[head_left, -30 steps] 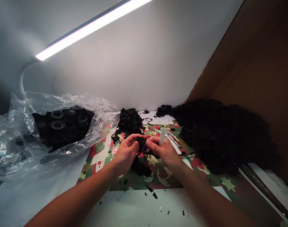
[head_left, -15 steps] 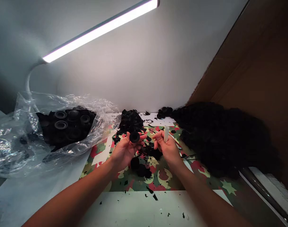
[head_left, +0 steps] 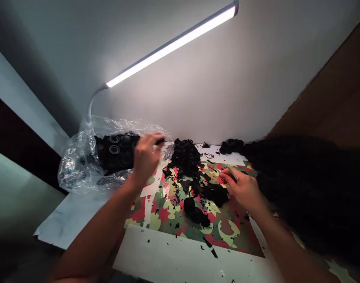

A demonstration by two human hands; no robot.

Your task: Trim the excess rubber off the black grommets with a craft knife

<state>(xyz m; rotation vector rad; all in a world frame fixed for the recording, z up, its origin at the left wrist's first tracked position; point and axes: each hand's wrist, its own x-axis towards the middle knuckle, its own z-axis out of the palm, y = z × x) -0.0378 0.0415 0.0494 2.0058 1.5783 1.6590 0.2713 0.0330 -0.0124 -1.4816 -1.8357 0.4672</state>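
Note:
My left hand (head_left: 146, 159), blurred by motion, is closed on a round black rubber piece (head_left: 160, 141) beside the opening of a clear plastic bag (head_left: 70, 173). Inside that bag lie several similar black rubber pieces (head_left: 114, 149) with ring-shaped tops. My right hand (head_left: 243, 190) is closed around a slim pale handle (head_left: 233, 173), whose working end I cannot make out. It hovers over the right side of a camouflage-patterned sheet (head_left: 194, 236). Below and between my hands, a few dark round pieces (head_left: 194, 212) lie on the sheet among black scraps (head_left: 213, 192).
A heap of black scraps (head_left: 185, 153) stands at the back middle. To the right spreads a large dark pile (head_left: 309, 188) against a cardboard panel (head_left: 333, 90). More black pieces (head_left: 231, 146) rest by the wall. A lit bar lamp (head_left: 174, 45) hangs above.
My left hand has carried the black rubber piece left and up from the middle to the bag. My right hand still grips the pale handle. The camera view has turned left.

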